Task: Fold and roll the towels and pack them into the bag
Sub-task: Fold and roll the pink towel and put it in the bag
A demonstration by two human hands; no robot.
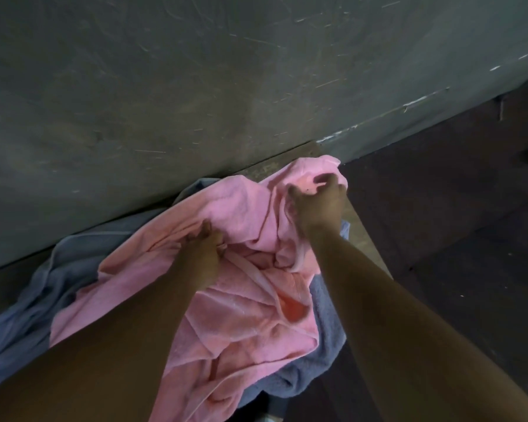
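A big grey wall [195, 71] stands right behind the towels, so you have no room to push away from you. The dark floor [454, 193] lies open on your right. The pink towel [241, 315] is bunched on top of the blue towel [43, 284], which sticks out on the left and near you. Only thin bits of table [290, 161] show. Your left hand [201, 248] is curled, gripping a fold in the middle of the pink towel. Your right hand [314, 202] pinches its far corner by the wall. Your arms hide part of both towels, and the bottom edge cuts them off.
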